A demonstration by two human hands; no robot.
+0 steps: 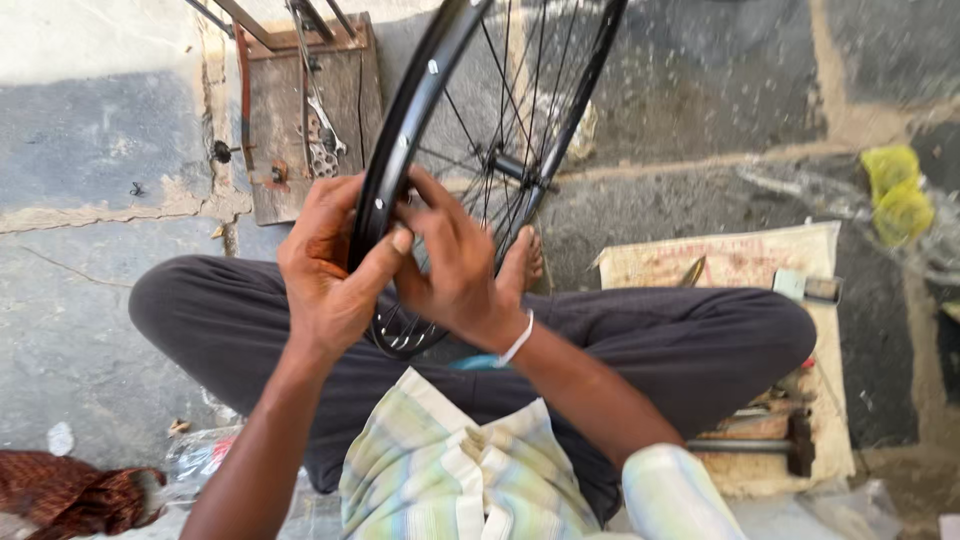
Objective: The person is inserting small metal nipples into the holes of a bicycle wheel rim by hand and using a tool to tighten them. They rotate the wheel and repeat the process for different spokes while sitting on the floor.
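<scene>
While the one black bicycle wheel rim (400, 130) stands upright over the crossed legs, both hands work its near edge: left hand (325, 270) clasps the rim, right hand (455, 260) pinches it just beside. Spokes look fitted, hub in; no tyre on yet. Behind the rim, one wooden board (300, 110) carries spanners.

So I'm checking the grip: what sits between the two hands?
In the head view, the black rim runs between the left hand and right hand; both grip it.

left hand (325, 265) gripping black wheel rim (400, 130) | right hand (450, 260) on rim
</scene>
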